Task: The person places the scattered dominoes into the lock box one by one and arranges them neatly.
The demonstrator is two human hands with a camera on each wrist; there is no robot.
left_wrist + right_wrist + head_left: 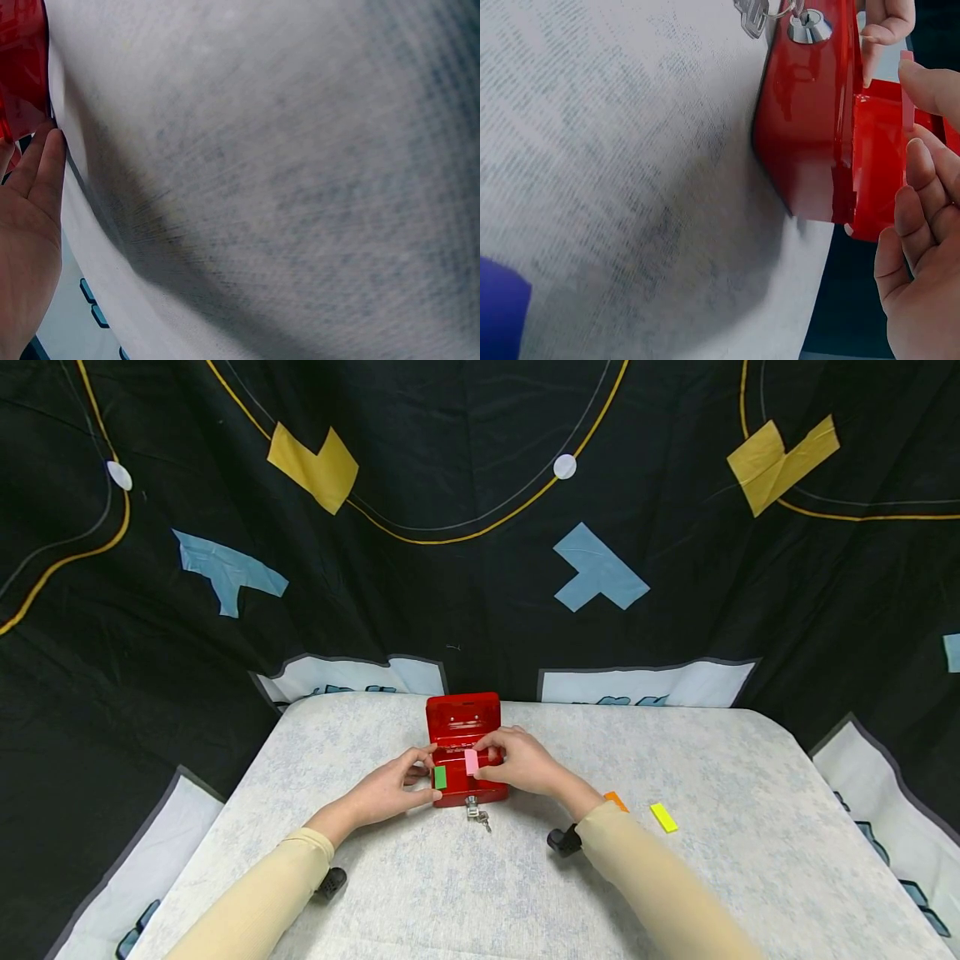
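A red cash box [491,792] stands with its lid [462,713] raised at the back. Keys hang from the lock [472,804] on its front. My left hand [382,787] grips the box's left end, with thumb at the front corner and index finger toward the back. Its straight fingers meet the box's side in the left wrist view. A green block [440,777] lies inside at the left. Over the open box, my right hand [525,762] pinches a pink block [471,762] between thumb and fingers. The pink block's underside cannot be made out.
To the right on the pale cloth-covered table [720,760] lie a yellow block [663,817] and an orange block [617,801], partly hidden by my right forearm. A black curtain [480,610] with yellow and blue shapes hangs behind the table.
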